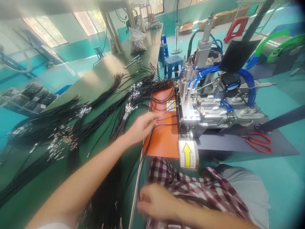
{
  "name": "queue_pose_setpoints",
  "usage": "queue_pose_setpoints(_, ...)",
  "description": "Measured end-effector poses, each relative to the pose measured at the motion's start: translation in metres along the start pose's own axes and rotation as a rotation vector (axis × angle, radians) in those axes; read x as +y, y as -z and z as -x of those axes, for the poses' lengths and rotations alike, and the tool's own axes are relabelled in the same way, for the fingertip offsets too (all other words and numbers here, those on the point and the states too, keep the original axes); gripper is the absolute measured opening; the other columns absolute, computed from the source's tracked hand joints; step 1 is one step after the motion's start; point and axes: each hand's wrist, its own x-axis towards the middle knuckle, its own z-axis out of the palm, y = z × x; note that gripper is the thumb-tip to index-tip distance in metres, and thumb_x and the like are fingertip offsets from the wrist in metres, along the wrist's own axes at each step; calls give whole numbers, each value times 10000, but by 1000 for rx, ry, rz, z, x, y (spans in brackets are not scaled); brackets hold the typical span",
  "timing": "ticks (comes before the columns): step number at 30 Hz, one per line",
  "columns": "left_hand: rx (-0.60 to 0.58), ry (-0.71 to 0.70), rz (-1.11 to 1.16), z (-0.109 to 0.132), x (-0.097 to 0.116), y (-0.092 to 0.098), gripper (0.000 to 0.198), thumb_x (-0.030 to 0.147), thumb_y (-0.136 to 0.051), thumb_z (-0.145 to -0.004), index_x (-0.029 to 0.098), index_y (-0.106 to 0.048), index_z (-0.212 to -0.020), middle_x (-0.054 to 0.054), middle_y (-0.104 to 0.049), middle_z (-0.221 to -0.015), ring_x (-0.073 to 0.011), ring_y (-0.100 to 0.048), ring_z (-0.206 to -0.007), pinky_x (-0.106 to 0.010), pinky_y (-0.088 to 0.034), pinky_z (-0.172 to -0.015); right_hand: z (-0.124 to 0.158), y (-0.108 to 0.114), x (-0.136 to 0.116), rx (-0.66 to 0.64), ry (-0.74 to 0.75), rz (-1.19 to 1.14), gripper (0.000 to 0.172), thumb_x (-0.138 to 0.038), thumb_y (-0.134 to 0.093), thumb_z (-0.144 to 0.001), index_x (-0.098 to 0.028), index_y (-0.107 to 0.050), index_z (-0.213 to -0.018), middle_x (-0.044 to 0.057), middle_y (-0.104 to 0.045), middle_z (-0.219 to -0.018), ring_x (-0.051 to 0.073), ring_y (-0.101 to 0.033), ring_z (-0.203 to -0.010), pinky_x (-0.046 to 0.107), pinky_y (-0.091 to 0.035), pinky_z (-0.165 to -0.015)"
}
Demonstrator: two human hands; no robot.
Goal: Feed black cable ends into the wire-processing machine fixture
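Note:
My left hand [145, 125] reaches over the orange plate [164, 143], its fingers pinched at a thin black cable [168, 118] that runs into the machine's front edge. Other cables lie beside it across the plate. Low in front of my lap is my right hand [156, 200], smeared by motion with its fingers curled. A dark cable [147, 147] hangs over the table's edge down toward it; whether the fingers hold it is too blurred to tell. The machine [190, 109], with metal cylinders and blue air hoses, stands to the right of my left hand.
Bundles of black cables [102, 122] with metal ends spread over the green table [95, 76]. Red-handled pliers [259, 141] lie on the machine's grey base. A yellow arrow label [187, 155] bends over its front. Behind are a bag of small parts [137, 43] and blue stools [172, 63].

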Motion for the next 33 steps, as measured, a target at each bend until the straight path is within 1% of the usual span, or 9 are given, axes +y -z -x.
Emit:
queue_pose_setpoints(5, -34, -15, -19, 33, 34, 32, 278, 169, -416, -944, 175, -665, -1065, -92, -691, -1012, -211, -635, -979, -375, -514, -890, 50, 39, 7, 203, -22, 225, 190, -248, -484, -887, -212, -599, -740, 59, -711, -703, 222, -634, -605, 299, -310, -537)
queue_pose_setpoints(9, -314, -242, -25, 40, 85, -4, 500, 374, -532, -922, 182, -432, -1372, -162, -575, -1339, -299, -494, -1262, -475, -414, -1051, 90, 80, 15, 455, 65, 315, 208, -274, -494, -898, -246, -641, -753, 59, -706, -727, 240, -623, -638, 327, -342, -583)
queue_pose_setpoints(10, -390, -250, 20, 38, 95, -16, 556, 404, -531, -920, 151, -380, -1392, -177, -612, -1278, -297, -555, -1186, -458, -462, -992, 97, 88, 16, 501, 54, 231, 181, -290, -511, -901, -257, -637, -777, 39, -698, -731, 227, -614, -649, 319, -365, -594)
queue_pose_setpoints(13, -534, -94, 138, 31, 110, -40, 273, 292, -380, -982, 161, -501, -1187, -84, -690, -884, -214, -636, -760, -322, -511, -664, 109, 104, 21, 604, -38, -132, 131, -348, -527, -915, -264, -606, -854, -1, -666, -721, 189, -592, -643, 281, -421, -578)
queue_pose_setpoints(16, -604, 73, 269, 23, 109, -50, 251, 238, -307, -981, 199, -538, -889, -17, -589, -738, -158, -531, -625, -271, -412, -574, 110, 110, 23, 626, -79, -318, 184, -348, -474, -941, -247, -612, -870, -7, -660, -706, 170, -598, -629, 257, -443, -554)
queue_pose_setpoints(18, -605, 176, 434, 18, 106, -54, 205, 268, -328, -979, 210, -500, -883, 9, -538, -741, -138, -481, -627, -256, -386, -567, 106, 114, 21, 707, -55, -220, 212, -326, -473, -940, -235, -622, -819, -7, -659, -686, 162, -595, -611, 259, -440, -566)
queue_pose_setpoints(20, -525, 286, 626, 11, 103, -60, 138, 305, -375, -971, 221, -475, -925, 38, -483, -725, -121, -430, -620, -237, -359, -553, 102, 121, 19, 838, -41, -86, 199, -320, -503, -923, -227, -621, -793, -4, -661, -673, 157, -585, -587, 268, -429, -571)
queue_pose_setpoints(23, -379, 421, 887, -4, 96, -71, 124, 326, -456, -945, 209, -495, -954, 72, -413, -646, -92, -347, -556, -211, -288, -503, 98, 136, 17, 956, -77, -213, 130, -312, -504, -922, -223, -598, -931, -13, -664, -662, 153, -603, -586, 255, -453, -562)
queue_pose_setpoints(33, -387, 622, 1158, -22, 81, -70, 211, 336, -533, -888, 137, -598, -863, 54, -487, -537, -42, -278, -429, -179, -163, -405, 81, 152, 21, 906, -44, -331, 184, -318, -505, -937, -205, -628, -861, -19, -659, -739, 97, -571, -567, 201, -405, -497)
